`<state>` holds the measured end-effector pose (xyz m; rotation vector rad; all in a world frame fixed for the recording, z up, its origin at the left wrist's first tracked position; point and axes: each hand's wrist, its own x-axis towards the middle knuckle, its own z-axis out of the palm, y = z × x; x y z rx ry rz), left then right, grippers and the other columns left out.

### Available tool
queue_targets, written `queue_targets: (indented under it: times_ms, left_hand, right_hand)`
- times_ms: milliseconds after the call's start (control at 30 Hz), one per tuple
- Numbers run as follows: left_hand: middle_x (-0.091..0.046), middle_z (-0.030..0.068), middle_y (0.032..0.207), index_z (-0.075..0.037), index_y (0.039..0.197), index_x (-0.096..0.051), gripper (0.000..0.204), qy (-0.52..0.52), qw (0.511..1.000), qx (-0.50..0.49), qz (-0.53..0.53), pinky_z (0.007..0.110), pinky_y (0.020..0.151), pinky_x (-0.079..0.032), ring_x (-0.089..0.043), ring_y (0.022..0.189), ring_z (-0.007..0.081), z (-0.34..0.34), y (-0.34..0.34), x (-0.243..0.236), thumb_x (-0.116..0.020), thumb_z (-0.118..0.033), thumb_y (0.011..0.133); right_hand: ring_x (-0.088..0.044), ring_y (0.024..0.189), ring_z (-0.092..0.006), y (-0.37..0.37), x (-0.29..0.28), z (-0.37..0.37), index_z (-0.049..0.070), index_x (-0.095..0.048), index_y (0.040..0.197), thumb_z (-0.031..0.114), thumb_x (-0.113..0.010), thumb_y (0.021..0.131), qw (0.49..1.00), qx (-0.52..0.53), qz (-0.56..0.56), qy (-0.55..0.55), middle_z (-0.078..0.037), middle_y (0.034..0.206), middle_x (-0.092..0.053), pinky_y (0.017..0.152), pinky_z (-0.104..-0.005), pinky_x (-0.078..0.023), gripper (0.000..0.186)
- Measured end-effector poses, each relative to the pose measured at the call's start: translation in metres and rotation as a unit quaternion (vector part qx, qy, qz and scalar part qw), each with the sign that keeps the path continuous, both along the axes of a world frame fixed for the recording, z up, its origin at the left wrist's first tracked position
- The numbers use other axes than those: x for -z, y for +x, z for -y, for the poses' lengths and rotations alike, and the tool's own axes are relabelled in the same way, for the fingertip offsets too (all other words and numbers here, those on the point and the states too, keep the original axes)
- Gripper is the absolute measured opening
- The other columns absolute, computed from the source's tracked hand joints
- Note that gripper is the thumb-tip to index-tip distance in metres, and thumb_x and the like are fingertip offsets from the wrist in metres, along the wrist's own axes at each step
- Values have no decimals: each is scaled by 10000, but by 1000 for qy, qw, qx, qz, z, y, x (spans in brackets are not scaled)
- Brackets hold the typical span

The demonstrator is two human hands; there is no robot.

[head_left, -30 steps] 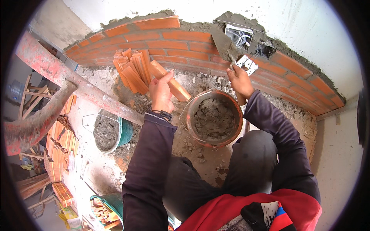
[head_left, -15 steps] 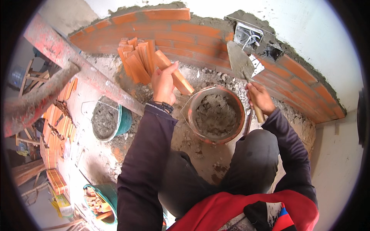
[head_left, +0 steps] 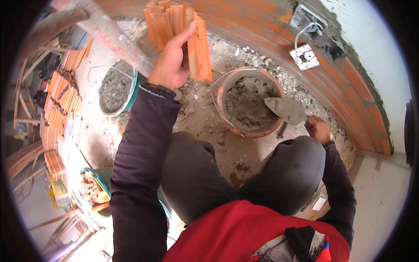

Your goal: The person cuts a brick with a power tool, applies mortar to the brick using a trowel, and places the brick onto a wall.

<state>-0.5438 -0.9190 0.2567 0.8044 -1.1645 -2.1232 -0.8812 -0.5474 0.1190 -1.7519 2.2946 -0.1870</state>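
My left hand [head_left: 173, 61] is closed round an orange brick strip [head_left: 199, 51], held upright near a stack of similar strips [head_left: 163, 24]. In my right hand [head_left: 318, 129] is a pointed trowel [head_left: 286, 109], its grey blade smeared with mortar and reaching over the rim of a reddish bucket [head_left: 221, 102]. Grey mortar [head_left: 251, 98] fills much of that bucket, in front of my knees. Most of the trowel's handle is hidden behind the blade and my fingers.
An orange brick wall [head_left: 270, 37] curves along the far and right sides, with an electrical box [head_left: 307, 19] and a dangling cover plate [head_left: 304, 56]. A teal bucket of mortar [head_left: 134, 89] stands left under a rusty metal post [head_left: 113, 32]. Rubble [head_left: 270, 61] lines the wall's base.
My view has shifted. The trowel has come down from beside the wall to the bucket's right rim. My left hand has turned the brick strip more upright, beside the stack.
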Motion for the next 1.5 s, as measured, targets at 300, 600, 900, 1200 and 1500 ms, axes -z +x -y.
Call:
queue_targets:
  times_ms: [300,600,900,1200,1500]
  left_hand:
    - [-570,201,1290,6,1463,-372,739,45,994,58,-82,303,687,-600,-661,915,198,-42,98,33,-315,-582,1019]
    - [-538,186,1346,-25,1478,-366,758,72,984,-49,-154,328,733,-574,-643,952,218,-93,167,52,-349,-614,1001]
    - [-622,121,986,-31,1294,-512,710,54,893,-394,-210,352,762,-534,-614,855,211,-92,268,109,-434,-650,956]
    - [-588,83,980,-88,1177,-519,551,97,750,-621,-205,379,782,-510,-588,858,209,-71,268,149,-495,-598,969]
    - [-570,-3,1073,4,1423,-436,576,95,735,-670,-33,289,860,-442,-515,944,93,-78,263,150,-517,-408,1028]
  right_hand:
    - [-583,639,-270,-28,-43,-24,-12,-567,853,58,-653,843,994,-6,109,17,-148,728,-562,583,-395,-430,112]
    - [-588,608,-140,-77,0,4,32,-658,834,389,-539,1001,934,-112,311,133,-57,651,-599,580,-298,-454,412]
    - [-466,449,-93,-43,-147,40,38,-605,961,319,-645,939,941,144,265,152,-2,672,-569,411,-234,-334,285]
    - [-606,820,-459,288,-192,264,-24,-575,1127,96,-626,907,923,-378,32,-67,-257,871,-628,701,-495,-457,255]
    - [-723,872,-313,506,-164,450,10,-713,904,106,-580,886,786,-442,-424,-82,-160,928,-726,728,-416,-588,165]
